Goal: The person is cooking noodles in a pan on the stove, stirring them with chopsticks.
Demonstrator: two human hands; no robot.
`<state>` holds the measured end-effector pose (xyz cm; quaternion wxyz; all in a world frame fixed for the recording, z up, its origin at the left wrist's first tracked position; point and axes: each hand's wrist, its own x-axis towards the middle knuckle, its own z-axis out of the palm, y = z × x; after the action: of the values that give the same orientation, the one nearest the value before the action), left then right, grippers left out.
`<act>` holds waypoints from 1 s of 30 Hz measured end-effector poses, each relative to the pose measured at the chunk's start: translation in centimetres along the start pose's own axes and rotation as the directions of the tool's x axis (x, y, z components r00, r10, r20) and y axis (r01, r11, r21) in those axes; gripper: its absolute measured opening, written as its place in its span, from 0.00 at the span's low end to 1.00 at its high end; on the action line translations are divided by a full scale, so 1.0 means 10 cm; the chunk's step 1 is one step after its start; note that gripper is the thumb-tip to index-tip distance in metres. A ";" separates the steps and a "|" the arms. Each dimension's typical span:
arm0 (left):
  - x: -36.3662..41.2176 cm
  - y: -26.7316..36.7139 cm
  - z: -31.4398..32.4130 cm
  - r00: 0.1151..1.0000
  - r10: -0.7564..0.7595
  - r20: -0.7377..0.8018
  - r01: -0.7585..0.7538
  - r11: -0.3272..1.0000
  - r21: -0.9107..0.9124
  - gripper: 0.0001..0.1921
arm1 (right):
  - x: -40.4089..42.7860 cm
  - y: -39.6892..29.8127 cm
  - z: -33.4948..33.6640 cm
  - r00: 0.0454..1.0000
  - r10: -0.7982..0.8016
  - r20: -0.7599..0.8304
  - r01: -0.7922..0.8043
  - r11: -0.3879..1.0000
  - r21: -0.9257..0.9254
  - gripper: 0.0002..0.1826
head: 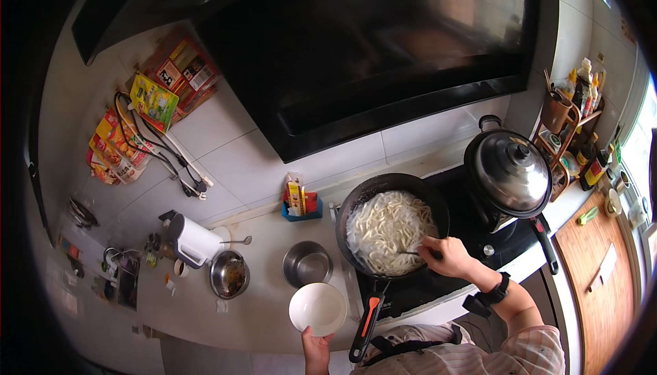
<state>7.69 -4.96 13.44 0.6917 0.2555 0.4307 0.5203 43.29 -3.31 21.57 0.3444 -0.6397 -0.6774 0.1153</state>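
Note:
My left hand point(316, 347) grips the rim of a white bowl point(318, 309), thumb over its near edge. The bowl looks empty and is held left of the wok's handle. In a dark wok point(436, 205), pale noodles point(387, 231) lie in white, foamy liquid. My right hand point(450, 257) is at the wok's right side, closed on a thin utensil point(409, 253) that reaches into the noodles. Its dipped end is hidden, so its kind is unclear. The wok's black and orange handle point(367, 326) points toward me.
A lidded pan point(508, 175) stands on the stove's point(395, 298) right burner, its handle jutting forward. A metal bowl point(308, 264) is left of the wok. Farther left are a metal bowl with food remains point(229, 275) and a white kettle point(192, 240). A knife point(601, 267) lies on a wooden board point(575, 241).

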 end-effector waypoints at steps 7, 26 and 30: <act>-0.02 -0.02 0.05 0.999 0.006 -0.037 -0.004 0.999 0.049 0.28 | -0.47 -0.14 -0.30 0.981 0.192 -0.005 -0.179 0.922 0.342 0.08; -0.05 -0.04 0.04 0.999 -0.001 -0.034 0.002 0.999 0.041 0.28 | -0.71 -0.24 -0.33 0.870 0.342 -0.356 -0.150 0.870 0.471 0.05; -0.07 -0.02 0.05 1.000 -0.011 0.001 0.011 1.000 -0.020 0.28 | -0.71 -0.24 -0.32 0.871 0.328 -0.366 -0.134 0.875 0.465 0.04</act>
<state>8.19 -5.65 13.77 0.6971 0.2466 0.4267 0.5207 42.95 -11.35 23.12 0.6005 -0.6364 -0.4582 0.1563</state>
